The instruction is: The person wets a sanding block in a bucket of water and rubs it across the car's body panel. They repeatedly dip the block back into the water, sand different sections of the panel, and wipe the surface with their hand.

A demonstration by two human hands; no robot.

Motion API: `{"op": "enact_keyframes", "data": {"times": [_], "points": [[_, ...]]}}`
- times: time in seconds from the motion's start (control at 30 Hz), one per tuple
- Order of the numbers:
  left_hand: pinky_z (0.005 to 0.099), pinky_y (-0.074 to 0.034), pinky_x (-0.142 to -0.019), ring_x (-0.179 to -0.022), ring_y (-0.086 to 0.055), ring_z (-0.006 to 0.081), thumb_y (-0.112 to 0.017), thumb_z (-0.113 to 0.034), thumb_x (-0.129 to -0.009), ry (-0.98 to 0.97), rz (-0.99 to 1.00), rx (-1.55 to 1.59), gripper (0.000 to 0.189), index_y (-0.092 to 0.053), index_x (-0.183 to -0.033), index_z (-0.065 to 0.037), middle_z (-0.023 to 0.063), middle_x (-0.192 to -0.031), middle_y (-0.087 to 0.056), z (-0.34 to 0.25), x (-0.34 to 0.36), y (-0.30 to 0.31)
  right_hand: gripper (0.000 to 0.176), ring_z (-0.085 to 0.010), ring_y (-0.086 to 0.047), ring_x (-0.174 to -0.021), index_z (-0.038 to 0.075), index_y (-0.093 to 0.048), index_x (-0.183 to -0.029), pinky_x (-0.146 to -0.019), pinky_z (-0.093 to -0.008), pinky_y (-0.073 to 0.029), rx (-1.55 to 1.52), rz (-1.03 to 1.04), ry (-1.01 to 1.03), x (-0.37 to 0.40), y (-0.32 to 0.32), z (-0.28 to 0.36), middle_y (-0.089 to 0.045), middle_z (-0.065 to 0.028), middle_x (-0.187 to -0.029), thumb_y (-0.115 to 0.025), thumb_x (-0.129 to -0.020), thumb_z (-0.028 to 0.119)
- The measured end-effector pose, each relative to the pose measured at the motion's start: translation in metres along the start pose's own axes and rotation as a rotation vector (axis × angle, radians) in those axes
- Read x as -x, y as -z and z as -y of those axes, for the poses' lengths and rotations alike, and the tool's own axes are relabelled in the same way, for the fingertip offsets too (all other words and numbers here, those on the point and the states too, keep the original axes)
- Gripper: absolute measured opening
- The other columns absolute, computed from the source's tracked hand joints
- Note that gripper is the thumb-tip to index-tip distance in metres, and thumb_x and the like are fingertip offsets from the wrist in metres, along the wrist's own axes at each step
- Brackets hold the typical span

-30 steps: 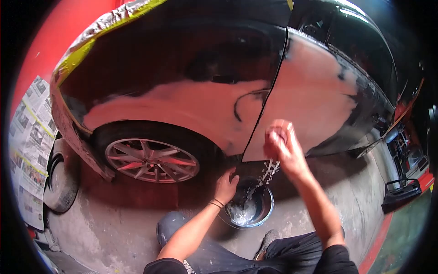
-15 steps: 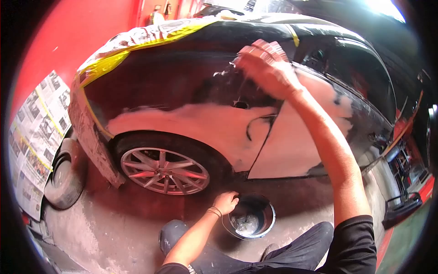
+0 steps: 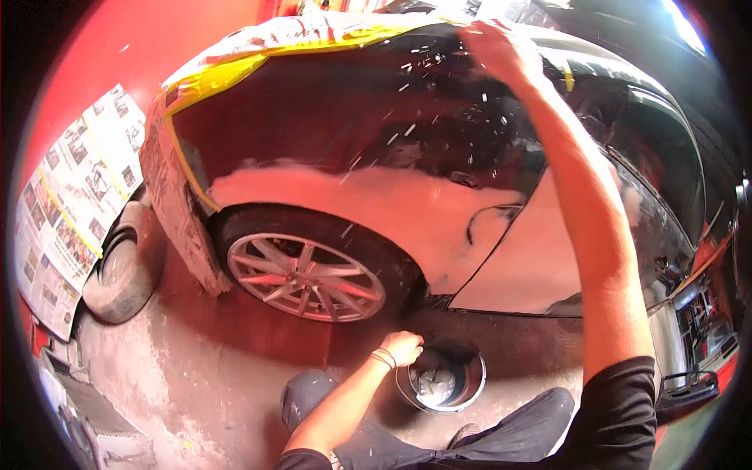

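Note:
My right hand [image 3: 501, 53] is raised at the upper edge of the black car panel [image 3: 313, 117]; its fingers are blurred, and I cannot see whether they hold anything. Streaks of water drops [image 3: 411, 129] scatter through the air below and left of it. Down at the floor, my left hand [image 3: 402, 348] is closed at the upper left rim of a dark bucket [image 3: 468, 385]. Inside the bucket is shiny, pale-looking liquid [image 3: 435, 384]. Smooth light-coloured patches [image 3: 337, 196] cover the lower panel above the wheel arch and run onto the door [image 3: 525, 258].
The silver-spoked wheel [image 3: 305, 278] stands left of the bucket. Yellow masking tape [image 3: 223, 74] and sheeting edge the car's left side. A loose tyre [image 3: 121, 286] leans by newspaper sheets [image 3: 86, 188] at the left. My knees [image 3: 309, 392] frame the bucket.
My right hand has moved up to the panel's top edge, and water drops now fly across the panel. My left hand stays at the bucket rim. The whole view has shifted slightly.

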State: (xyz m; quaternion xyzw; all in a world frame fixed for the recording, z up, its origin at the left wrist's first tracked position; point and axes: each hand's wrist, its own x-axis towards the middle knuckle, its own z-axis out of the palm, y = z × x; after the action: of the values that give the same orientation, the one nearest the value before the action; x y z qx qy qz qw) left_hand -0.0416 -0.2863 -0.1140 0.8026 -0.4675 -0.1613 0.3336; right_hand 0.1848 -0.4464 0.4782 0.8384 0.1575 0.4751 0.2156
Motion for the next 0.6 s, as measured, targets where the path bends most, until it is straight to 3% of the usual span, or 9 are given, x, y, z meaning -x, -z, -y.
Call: {"op": "enact_keyframes", "data": {"times": [0.07,0.13,0.3,0.37,0.4,0.43,0.47,0.53,0.6], "points": [[0.0558,-0.06,-0.095,-0.107,-0.076,0.042,-0.063,-0.032,-0.1,0.008,0.029,-0.025,0.034,-0.079,-0.117,-0.008,0.0226,-0.113,-0.079,-0.007,0.002,0.014,0.026,-0.0322,-0.065,-0.133,0.015,-0.071,-0.126,-0.113,-0.0486,-0.051,0.412,0.107,0.017,0.026,-0.003,-0.047,-0.071,-0.0072,-0.139,-0.057,-0.108,0.028],[0.0583,-0.06,-0.092,-0.105,-0.076,0.0429,-0.065,-0.033,-0.098,-0.011,-0.04,0.012,0.031,-0.079,-0.108,-0.007,0.0222,-0.108,-0.079,-0.012,0.006,0.017,0.032,-0.0353,-0.063,-0.136,0.017,-0.07,-0.135,-0.115,-0.0524,-0.048,0.224,-0.131,-0.075,0.044,-0.02,-0.055,-0.069,-0.0094,-0.144,-0.055,-0.111,0.032],[0.0628,-0.057,-0.093,-0.104,-0.079,0.0382,-0.066,-0.035,-0.097,0.054,0.099,-0.079,0.03,-0.083,-0.106,-0.011,0.0177,-0.108,-0.082,-0.029,0.012,0.015,0.036,-0.0388,-0.062,-0.137,0.014,-0.069,-0.139,-0.118,-0.0539,-0.045,0.022,-0.361,0.104,0.023,-0.029,0.143,-0.069,-0.0129,-0.143,-0.066,-0.107,0.03],[0.063,-0.057,-0.095,-0.106,-0.079,0.0385,-0.067,-0.037,-0.097,0.098,0.195,-0.101,0.032,-0.084,-0.106,-0.011,0.018,-0.109,-0.082,-0.035,0.014,0.013,0.038,-0.037,-0.065,-0.133,0.008,-0.072,-0.135,-0.113,-0.0469,-0.051,-0.285,-0.122,0.076,-0.002,0.003,0.254,-0.073,-0.0149,-0.137,-0.07,-0.098,0.017],[0.0623,-0.058,-0.095,-0.107,-0.079,0.0383,-0.067,-0.038,-0.097,0.093,0.234,-0.089,0.033,-0.084,-0.106,-0.011,0.0182,-0.109,-0.082,-0.039,0.012,0.017,0.047,-0.0415,-0.051,-0.144,0.005,-0.065,-0.142,-0.125,-0.055,-0.037,-0.405,-0.306,0.189,-0.001,-0.033,0.275,-0.062,-0.0202,-0.147,-0.057,-0.103,0.03],[0.0615,-0.058,-0.094,-0.107,-0.079,0.0383,-0.067,-0.038,-0.097,0.084,0.207,-0.064,0.034,-0.084,-0.107,-0.011,0.0186,-0.11,-0.082,-0.038,0.011,0.014,0.035,-0.0388,-0.057,-0.136,0.006,-0.075,-0.123,-0.121,-0.0531,-0.042,-0.331,-0.021,0.293,-0.015,-0.02,0.304,-0.068,-0.0158,-0.131,-0.063,-0.099,0.028],[0.0607,-0.059,-0.093,-0.108,-0.079,0.0383,-0.066,-0.038,-0.096,0.079,0.184,-0.042,0.034,-0.084,-0.107,-0.01,0.0191,-0.11,-0.082,-0.035,0.013,0.01,0.033,-0.0362,-0.058,-0.135,0.008,-0.076,-0.121,-0.119,-0.0509,-0.044,-0.572,-0.399,0.335,-0.018,-0.06,0.331,-0.068,-0.0137,-0.13,-0.063,-0.096,0.027],[0.0595,-0.06,-0.094,-0.108,-0.079,0.0381,-0.067,-0.037,-0.097,0.104,0.185,-0.011,0.034,-0.084,-0.108,-0.01,0.0199,-0.111,-0.081,-0.029,0.017,0.016,0.031,-0.0334,-0.059,-0.134,0.013,-0.077,-0.121,-0.118,-0.0489,-0.045,-0.503,-0.416,0.437,-0.013,-0.071,0.359,-0.07,-0.0099,-0.129,-0.068,-0.094,0.025],[0.058,-0.06,-0.094,-0.108,-0.079,0.0384,-0.069,-0.037,-0.097,0.158,0.178,-0.05,0.034,-0.084,-0.109,-0.008,0.0196,-0.112,-0.081,-0.023,0.024,0.022,0.03,-0.0318,-0.062,-0.131,0.011,-0.077,-0.123,-0.118,-0.0469,-0.045,-0.666,-0.312,0.677,-0.001,-0.066,0.315,-0.072,-0.0092,-0.125,-0.069,-0.095,0.02]]}}
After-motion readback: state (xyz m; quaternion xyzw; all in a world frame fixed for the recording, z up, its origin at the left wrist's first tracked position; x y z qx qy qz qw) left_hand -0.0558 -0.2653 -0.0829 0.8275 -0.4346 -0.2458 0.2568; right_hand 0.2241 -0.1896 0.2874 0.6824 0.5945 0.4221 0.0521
